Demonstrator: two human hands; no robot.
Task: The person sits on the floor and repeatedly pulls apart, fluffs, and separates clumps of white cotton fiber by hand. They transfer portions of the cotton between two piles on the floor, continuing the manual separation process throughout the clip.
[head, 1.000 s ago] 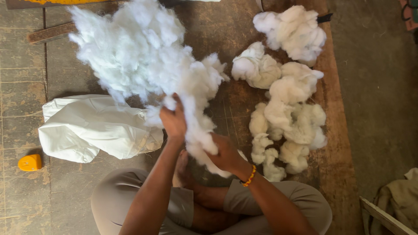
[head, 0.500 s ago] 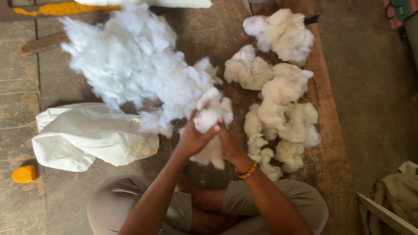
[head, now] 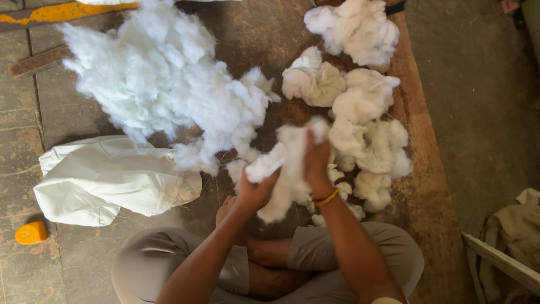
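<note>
With your left hand and right hand both closed on a white fluffy fibre tuft above your lap, rounded wads lay finished at right, while the big loose heap remained.

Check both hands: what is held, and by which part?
Both grip one tuft of white fibre: left hand at its lower left end, right hand on its upper right side.

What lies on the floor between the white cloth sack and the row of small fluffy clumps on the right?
In the head view, the person's hands, left and right, holding a tuft of white fibre, lie between the sack and clumps.
</note>
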